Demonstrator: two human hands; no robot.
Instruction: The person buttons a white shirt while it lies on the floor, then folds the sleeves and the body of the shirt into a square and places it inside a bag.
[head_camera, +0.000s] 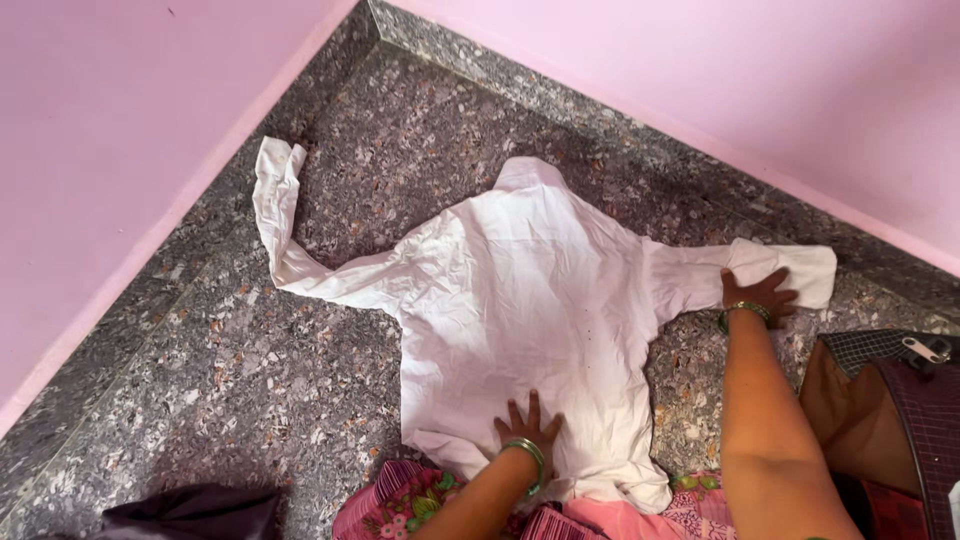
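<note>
The left hand (528, 425) presses flat, fingers spread, on the near hem of the white shirt (520, 300) lying back-up on the speckled floor (200, 380). Farther right, the right hand (757, 295) lies spread on one sleeve. The shirt's front is hidden; a brown bag (880, 420) right of it is cut off.

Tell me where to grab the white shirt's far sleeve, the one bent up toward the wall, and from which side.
Pinch the cuff end of the white shirt, coming from the wall side on the left. That sleeve lies free and folded over at its tip, so there is a raised edge for fingers. The left hand presses the hem and the right hand the other sleeve, so both are flat, not gripping.
</note>
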